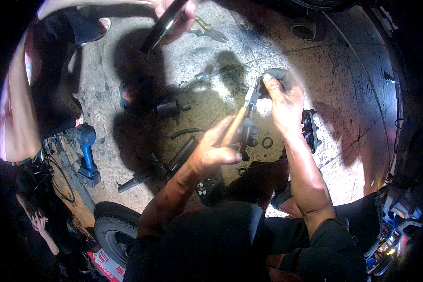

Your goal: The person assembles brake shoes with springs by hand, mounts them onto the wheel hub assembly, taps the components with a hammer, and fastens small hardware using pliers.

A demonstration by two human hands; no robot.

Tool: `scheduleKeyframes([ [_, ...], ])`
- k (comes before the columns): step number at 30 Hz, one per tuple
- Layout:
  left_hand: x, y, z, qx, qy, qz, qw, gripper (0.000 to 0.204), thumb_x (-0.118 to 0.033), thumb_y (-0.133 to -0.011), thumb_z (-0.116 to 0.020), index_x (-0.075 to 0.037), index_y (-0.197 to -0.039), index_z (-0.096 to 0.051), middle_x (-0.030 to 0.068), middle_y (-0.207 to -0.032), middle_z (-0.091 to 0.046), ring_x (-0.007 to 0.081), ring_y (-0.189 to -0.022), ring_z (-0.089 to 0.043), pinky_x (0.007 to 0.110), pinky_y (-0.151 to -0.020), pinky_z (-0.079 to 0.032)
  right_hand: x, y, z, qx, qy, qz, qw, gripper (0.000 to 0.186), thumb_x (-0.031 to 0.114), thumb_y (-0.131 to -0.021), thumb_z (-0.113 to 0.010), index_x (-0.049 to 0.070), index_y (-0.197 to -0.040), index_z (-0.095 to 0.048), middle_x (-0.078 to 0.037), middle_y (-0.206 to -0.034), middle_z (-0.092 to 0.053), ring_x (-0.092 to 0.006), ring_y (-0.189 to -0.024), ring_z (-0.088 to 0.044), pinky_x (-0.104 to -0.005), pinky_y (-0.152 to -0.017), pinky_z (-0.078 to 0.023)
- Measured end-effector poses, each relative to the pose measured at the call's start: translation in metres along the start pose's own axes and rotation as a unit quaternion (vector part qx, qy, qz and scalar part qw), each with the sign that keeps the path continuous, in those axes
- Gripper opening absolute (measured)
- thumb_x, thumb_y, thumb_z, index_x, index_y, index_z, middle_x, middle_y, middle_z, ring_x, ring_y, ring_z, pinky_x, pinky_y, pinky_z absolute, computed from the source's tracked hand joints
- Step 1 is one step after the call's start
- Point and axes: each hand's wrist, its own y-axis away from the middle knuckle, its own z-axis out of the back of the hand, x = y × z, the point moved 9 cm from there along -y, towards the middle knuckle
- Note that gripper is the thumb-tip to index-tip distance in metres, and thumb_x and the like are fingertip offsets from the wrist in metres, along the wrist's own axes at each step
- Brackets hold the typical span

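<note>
My left hand [218, 150] grips a pair of pliers [242, 115] by its orange-brown handles, jaws pointing up and right. The jaws meet a small dark round part [281, 75] that my right hand [282, 101] pinches between thumb and fingers over the concrete floor. Both hands are greasy. Just below them lie a small rubber ring [267, 142] and a dark metal part [310, 129] on the floor.
Another person's hand [176, 14] at the top holds a long dark curved piece. Green-handled pliers [207, 30], several rings and nuts [184, 86], black cylinders [168, 109], a blue power tool [85, 150] and a small tyre [115, 230] lie around on the floor.
</note>
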Motion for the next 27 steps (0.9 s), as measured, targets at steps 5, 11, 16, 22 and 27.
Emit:
scheduleKeyframes([
  [5, 0.0011, 0.0002, 0.0007, -0.013, 0.013, 0.005, 1.000, 0.075, -0.019, -0.061, -0.068, 0.002, -0.128, -0.043, 0.0108, -0.112, -0.055, 0.0194, -0.102, -0.052, 0.032, -0.092, -0.041, -0.0027, 0.0002, -0.0003, 0.003, -0.012, 0.007, 1.000, 0.004, 0.005, -0.090, -0.058, 0.001, -0.092, -0.059, 0.000, -0.080, -0.059, -0.0068, -0.071, -0.055, -0.0219, -0.065, -0.047],
  [11, -0.0005, 0.0005, -0.0027, -0.014, 0.068, 0.025, 0.997, 0.074, -0.017, -0.060, -0.064, 0.002, -0.128, -0.043, 0.0122, -0.114, -0.056, 0.0217, -0.104, -0.053, 0.032, -0.091, -0.041, -0.0035, 0.0000, -0.0011, 0.026, -0.003, 0.013, 1.000, 0.004, 0.004, -0.091, -0.057, 0.002, -0.093, -0.058, 0.000, -0.081, -0.059, -0.0067, -0.072, -0.054, -0.0219, -0.066, -0.047],
  [16, -0.0054, 0.0039, -0.0055, -0.022, 0.115, 0.038, 0.992, 0.075, -0.015, -0.059, -0.062, 0.003, -0.129, -0.042, 0.0152, -0.117, -0.055, 0.0252, -0.106, -0.054, 0.034, -0.092, -0.042, -0.0005, -0.0002, -0.0027, 0.035, 0.002, 0.028, 0.999, 0.004, 0.004, -0.091, -0.056, 0.002, -0.094, -0.057, 0.000, -0.081, -0.058, -0.0065, -0.072, -0.053, -0.0216, -0.066, -0.047],
  [22, -0.0023, 0.0026, -0.0042, -0.017, 0.161, 0.041, 0.986, 0.088, -0.017, -0.057, -0.066, 0.004, -0.136, -0.033, 0.0258, -0.125, -0.049, 0.0393, -0.111, -0.053, 0.047, -0.090, -0.045, -0.0013, -0.0004, -0.0011, 0.040, 0.006, 0.030, 0.999, 0.004, 0.003, -0.091, -0.056, 0.002, -0.094, -0.057, 0.000, -0.081, -0.057, -0.0062, -0.072, -0.052, -0.0211, -0.066, -0.046],
  [27, -0.0046, 0.0046, -0.0054, -0.030, 0.167, 0.037, 0.985, 0.087, -0.018, -0.058, -0.067, 0.004, -0.135, -0.034, 0.0254, -0.125, -0.050, 0.0393, -0.112, -0.052, 0.048, -0.092, -0.044, -0.0036, -0.0001, -0.0006, 0.050, -0.009, 0.030, 0.998, 0.004, 0.004, -0.091, -0.056, 0.002, -0.095, -0.058, 0.000, -0.082, -0.057, -0.0061, -0.072, -0.052, -0.0213, -0.066, -0.046],
])
